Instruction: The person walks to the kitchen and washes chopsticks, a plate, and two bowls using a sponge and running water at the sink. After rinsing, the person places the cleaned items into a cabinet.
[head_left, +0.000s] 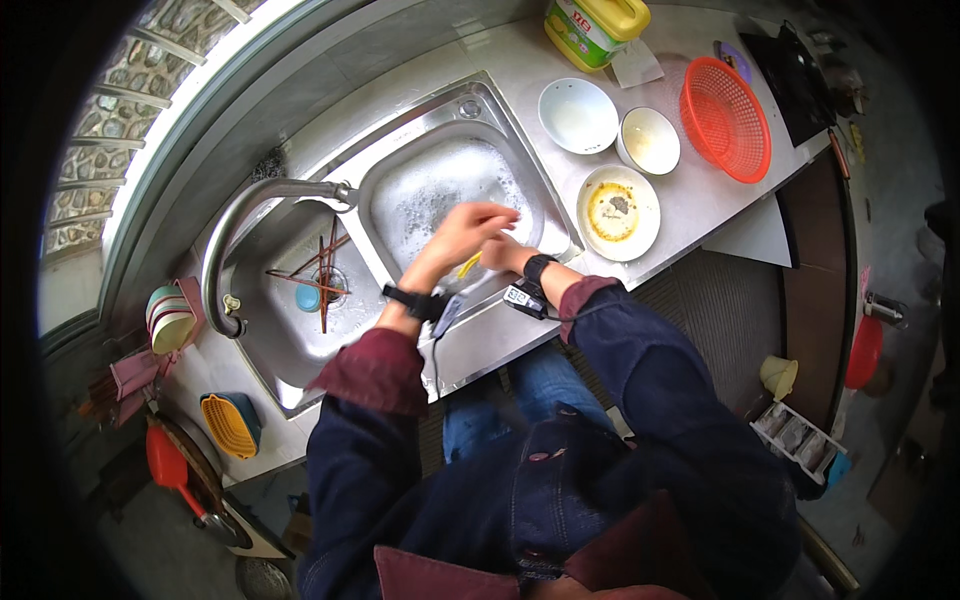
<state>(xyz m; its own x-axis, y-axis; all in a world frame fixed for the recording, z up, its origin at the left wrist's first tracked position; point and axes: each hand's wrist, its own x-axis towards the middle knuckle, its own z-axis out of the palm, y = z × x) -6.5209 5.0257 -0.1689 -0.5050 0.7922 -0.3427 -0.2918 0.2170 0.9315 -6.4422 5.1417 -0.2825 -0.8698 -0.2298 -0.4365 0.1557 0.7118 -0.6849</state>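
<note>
My left hand (471, 234) and my right hand (506, 253) meet above the front of the right basin (551, 217) of a steel double sink. The basin holds foamy, soapy water (442, 180). A narrow yellow item (469, 265) sticks out from my right fist; most of it is hidden, so its kind is unclear. The fingers of my left hand reach over the right one, and what they grip cannot be seen. Several brown chopsticks (304, 261) lie crossed in the left basin (255, 315), by a light-blue round object (307, 297) and the drain.
A curved faucet (217, 255) arches over the left basin. Right of the sink stand a white bowl (577, 116), a smaller bowl (649, 141), a stained dish (619, 214), a red colander (726, 120) and a yellow-green tub (592, 34). Yellow and blue baskets (231, 424) sit at left.
</note>
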